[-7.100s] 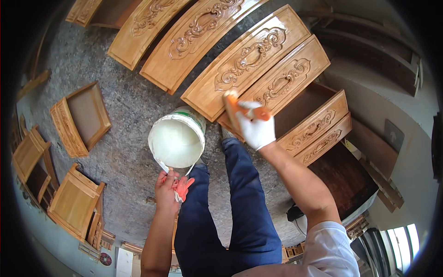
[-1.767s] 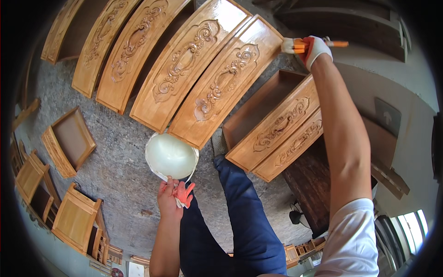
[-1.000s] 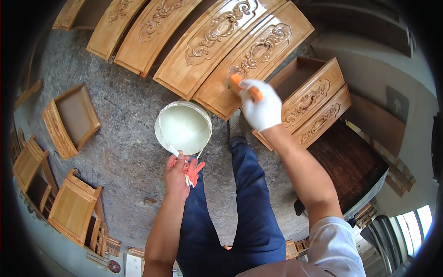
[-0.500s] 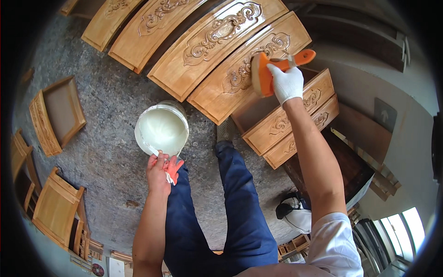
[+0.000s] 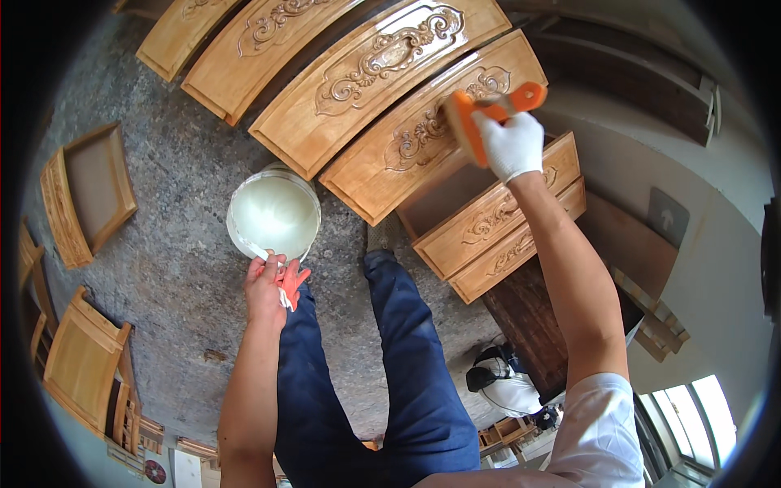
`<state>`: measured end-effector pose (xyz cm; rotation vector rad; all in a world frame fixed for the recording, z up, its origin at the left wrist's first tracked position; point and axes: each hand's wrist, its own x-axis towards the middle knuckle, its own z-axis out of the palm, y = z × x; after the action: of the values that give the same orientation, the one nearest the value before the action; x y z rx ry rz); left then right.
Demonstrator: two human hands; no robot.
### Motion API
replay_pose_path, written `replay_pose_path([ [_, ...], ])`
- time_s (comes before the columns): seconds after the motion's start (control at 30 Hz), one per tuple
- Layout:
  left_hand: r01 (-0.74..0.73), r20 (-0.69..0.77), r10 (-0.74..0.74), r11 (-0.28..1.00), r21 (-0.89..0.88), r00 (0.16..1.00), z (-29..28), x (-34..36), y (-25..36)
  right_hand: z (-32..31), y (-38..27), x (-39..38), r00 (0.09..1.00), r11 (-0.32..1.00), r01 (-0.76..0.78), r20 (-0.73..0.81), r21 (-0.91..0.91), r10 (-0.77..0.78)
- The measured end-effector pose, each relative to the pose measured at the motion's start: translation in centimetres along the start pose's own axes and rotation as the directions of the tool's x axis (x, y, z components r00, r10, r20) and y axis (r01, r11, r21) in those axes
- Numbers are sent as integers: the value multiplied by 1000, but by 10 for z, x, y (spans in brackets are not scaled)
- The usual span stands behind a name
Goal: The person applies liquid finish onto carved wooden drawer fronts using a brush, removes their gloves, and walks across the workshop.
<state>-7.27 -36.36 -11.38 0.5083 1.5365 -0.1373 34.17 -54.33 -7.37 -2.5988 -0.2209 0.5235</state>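
Note:
My right hand (image 5: 512,146), in a white knit glove, grips a wide brush (image 5: 482,122) with an orange handle. Its slightly blurred bristles are over the carved front of a glossy wooden drawer (image 5: 364,180), and I cannot tell whether they touch it. My bare left hand (image 5: 264,289) is closed round the white handle at the near rim of a bucket (image 5: 235,213) of pale, milky liquid. A coral-and-white glove (image 5: 290,285) hangs from the same hand.
Other carved drawer fronts (image 5: 325,122) stand in a slanting row beyond. Two smaller ones (image 5: 488,215) sit closer, at right. On the left are a loose drawer (image 5: 89,191) and wooden furniture parts (image 5: 85,358). A white-and-black item (image 5: 504,382) lies beside a dark wooden surface (image 5: 529,325).
The brush has shifted slightly right across the carved front, its handle end tipping a little upward. My left hand keeps hold of the bucket. The whole view has moved a little.

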Motion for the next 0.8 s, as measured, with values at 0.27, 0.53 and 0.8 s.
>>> replay_pose_path([
  [0.27,11,-21,-11,1000,-17,1000,5,-4,-6,-10,20,23,952,975,-171,-230,141,201],
  [0.53,26,-9,-26,1000,-5,1000,15,-8,1,42,8,-112,997,992,-48,63,119,40],
  [0.8,-20,-32,19,1000,-11,999,8,-7,-5,9,11,-43,994,980,-97,-28,173,103],
])
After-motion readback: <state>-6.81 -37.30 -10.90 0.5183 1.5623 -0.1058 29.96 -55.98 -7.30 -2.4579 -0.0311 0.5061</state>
